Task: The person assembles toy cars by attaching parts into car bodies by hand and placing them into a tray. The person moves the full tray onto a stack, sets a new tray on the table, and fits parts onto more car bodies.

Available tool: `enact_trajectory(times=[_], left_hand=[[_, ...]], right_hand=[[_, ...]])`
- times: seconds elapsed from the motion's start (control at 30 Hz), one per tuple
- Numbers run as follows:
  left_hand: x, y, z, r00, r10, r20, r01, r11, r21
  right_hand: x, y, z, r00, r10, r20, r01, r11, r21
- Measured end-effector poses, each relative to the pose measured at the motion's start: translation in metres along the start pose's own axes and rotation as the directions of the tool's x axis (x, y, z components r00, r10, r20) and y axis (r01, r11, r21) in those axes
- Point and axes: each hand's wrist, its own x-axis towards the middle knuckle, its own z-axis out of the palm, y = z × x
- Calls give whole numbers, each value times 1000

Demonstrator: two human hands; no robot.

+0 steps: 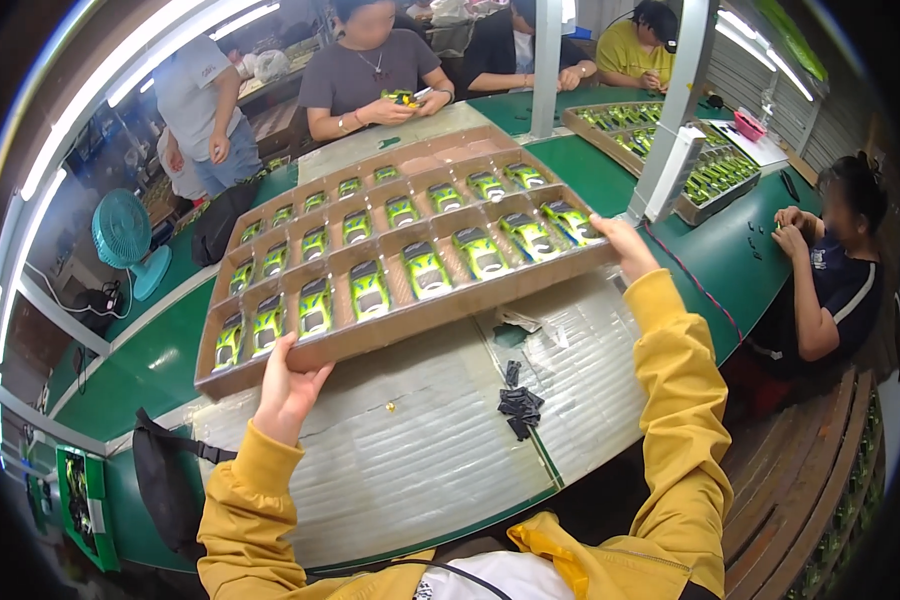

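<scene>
From far off, I am seeing the left hand (292, 388) gripping the near side of the tray (460, 304). The tray is holding toy cars (370, 290) over the bench (390, 470). Black bits (519, 404) are lying in front. The right hand (627, 250) is gripping the right corner. I am thinking: keeping it flat, holding both sides tight, should be stopping slips.
</scene>
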Motion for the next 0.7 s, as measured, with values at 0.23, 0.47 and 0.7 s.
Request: enact_trajectory(times=[0.23,0.47,0.7], left_hand=[[9,-33,11,962,-271,44,265,957,119],[-5,8,-21,807,-587,64,457,690,561],[-25,13,-3,809,-170,563,-519,243,819]], right_hand=[[27,3,-32,920,-195,-339,-8,857,-516],[-40,-17,-16,930,-365,-45,303,831,-466],[-184,-18,56,880,-474,18,443,807,-391]])
